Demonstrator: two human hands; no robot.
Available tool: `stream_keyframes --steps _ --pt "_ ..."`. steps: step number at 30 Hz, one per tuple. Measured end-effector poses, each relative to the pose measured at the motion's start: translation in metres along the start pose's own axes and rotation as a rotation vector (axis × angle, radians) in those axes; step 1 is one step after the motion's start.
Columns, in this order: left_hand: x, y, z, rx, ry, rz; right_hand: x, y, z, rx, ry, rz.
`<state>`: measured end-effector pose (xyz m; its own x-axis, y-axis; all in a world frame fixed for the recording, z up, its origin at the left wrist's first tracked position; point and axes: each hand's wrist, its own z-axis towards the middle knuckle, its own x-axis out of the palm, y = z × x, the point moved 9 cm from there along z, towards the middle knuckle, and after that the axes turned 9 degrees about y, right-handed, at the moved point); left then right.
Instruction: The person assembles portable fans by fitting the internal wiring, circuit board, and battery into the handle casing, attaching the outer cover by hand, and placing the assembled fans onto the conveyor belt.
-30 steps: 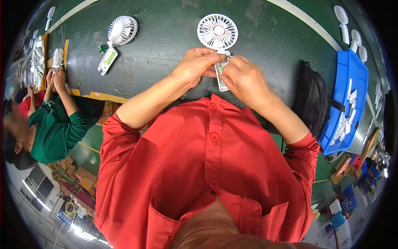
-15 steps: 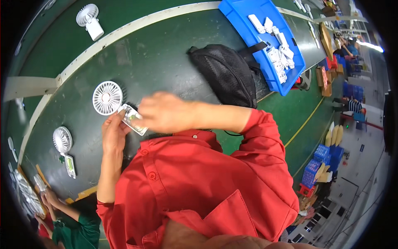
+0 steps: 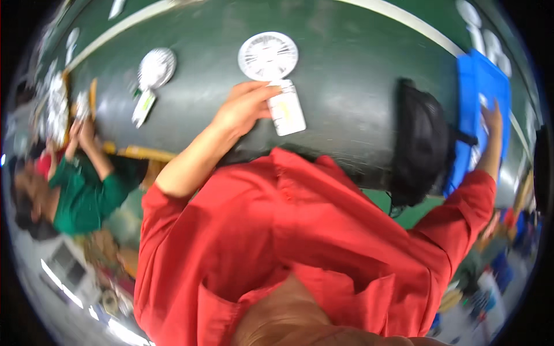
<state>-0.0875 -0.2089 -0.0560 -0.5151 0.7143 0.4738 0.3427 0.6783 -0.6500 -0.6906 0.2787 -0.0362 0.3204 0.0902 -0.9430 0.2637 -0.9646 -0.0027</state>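
Note:
A small white handheld fan (image 3: 268, 56) with a round grille lies on the dark green work table. My left hand (image 3: 243, 108) grips it where the grille meets its open handle (image 3: 287, 109), fingers closed round the edge. Pale parts show inside the handle, but blur hides their detail. Far to the right, my right hand (image 3: 491, 120) reaches into a blue bin (image 3: 468, 81). Its fingers are smeared by motion, so whether they hold anything does not show. White plastic pieces are partly visible in the bin beneath that hand.
A black mesh bag (image 3: 420, 144) lies between me and the blue bin. Another white fan (image 3: 156, 68) rests to the left. A co-worker in a green shirt (image 3: 86, 199) handles white parts at far left. More white fans lie beyond the pale strip.
My right hand has left the fan's handle and moved far right into the blue bin. The left hand keeps its hold on the fan. The whole view has swung round.

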Motion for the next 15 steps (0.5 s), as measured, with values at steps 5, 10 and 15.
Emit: stream_keyframes --steps 5,10,15 --pt "-0.004 0.000 0.001 0.016 -0.015 -0.059 -0.008 -0.016 0.051 -0.159 -0.044 -0.132" --pt "-0.006 -0.002 -0.004 0.003 -0.058 -0.035 -0.103 0.090 -0.015 -0.212 -0.597 -0.029" --pt "-0.002 -0.006 -0.004 0.039 0.018 -0.154 -0.110 0.289 -0.199 -0.527 -0.392 0.729"
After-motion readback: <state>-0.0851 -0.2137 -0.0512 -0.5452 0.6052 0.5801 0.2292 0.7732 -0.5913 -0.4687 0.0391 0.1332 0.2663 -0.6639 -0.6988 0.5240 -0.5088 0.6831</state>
